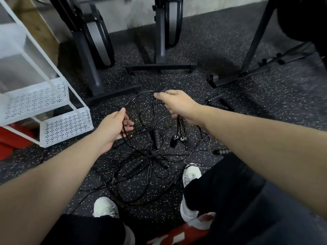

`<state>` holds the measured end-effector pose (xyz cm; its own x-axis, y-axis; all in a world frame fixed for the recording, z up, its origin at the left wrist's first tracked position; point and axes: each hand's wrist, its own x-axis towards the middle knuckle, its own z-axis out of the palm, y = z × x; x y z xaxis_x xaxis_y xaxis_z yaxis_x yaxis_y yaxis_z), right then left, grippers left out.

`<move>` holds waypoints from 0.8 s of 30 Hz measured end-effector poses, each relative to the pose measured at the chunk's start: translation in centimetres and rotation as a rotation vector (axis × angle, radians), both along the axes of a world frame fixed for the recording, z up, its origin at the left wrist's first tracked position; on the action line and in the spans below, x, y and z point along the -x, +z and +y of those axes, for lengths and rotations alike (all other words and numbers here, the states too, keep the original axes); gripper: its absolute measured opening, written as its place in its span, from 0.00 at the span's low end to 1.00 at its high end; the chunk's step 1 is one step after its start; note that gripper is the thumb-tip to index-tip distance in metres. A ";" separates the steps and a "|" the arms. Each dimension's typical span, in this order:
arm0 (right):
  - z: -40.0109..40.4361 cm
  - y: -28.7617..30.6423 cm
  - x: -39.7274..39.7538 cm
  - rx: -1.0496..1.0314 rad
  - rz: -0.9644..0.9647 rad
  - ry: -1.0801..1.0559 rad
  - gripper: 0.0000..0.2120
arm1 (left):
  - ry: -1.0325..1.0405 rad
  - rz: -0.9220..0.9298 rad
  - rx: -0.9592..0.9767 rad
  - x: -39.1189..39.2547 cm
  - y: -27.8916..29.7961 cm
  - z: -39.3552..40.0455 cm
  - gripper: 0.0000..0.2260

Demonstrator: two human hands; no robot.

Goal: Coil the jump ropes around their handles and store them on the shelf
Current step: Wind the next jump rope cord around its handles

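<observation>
Ropes (141, 167) are strewn in a black tangle over the speckled floor (221, 82), between two white shoes (105, 206) and the bases of the exercise machines (160, 66). One rope (134, 99) is lifted clear of the heap in a wide loop. Its cord is pinched by the left hand (115, 127), fingers curled round it, just above a ribbed handle (122, 141) on the floor. A pair of handles (179, 137) is gripped by the right hand (175, 103); their capped ends hang down below the palm, and a ribbed end shows past the fingertips. More handles lie scattered through the tangle and off to the right. A white perforated shelf (65, 125) stands at the left, apart from the ropes.
</observation>
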<state>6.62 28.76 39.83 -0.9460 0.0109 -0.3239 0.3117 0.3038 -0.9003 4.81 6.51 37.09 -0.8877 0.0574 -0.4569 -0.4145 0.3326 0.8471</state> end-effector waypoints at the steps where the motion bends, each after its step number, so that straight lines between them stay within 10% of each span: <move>1: -0.3 0.6 -0.2 0.023 0.020 0.021 0.13 | 0.028 0.003 -0.032 -0.3 0.3 0.1 0.16; 13: -3.8 4.9 -4.8 -0.036 -0.096 0.412 0.28 | 0.036 0.235 -0.361 -1.3 12.7 -0.5 0.07; 24: -8.5 7.2 -7.6 -0.006 -0.020 0.360 0.13 | 0.161 0.289 -0.373 -5.4 14.9 -0.9 0.12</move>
<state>14.24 20.28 47.06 -0.8830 -0.3200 -0.3433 0.2012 0.4027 -0.8930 10.25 5.65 52.01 -0.9860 0.0223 -0.1651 -0.1662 -0.0640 0.9840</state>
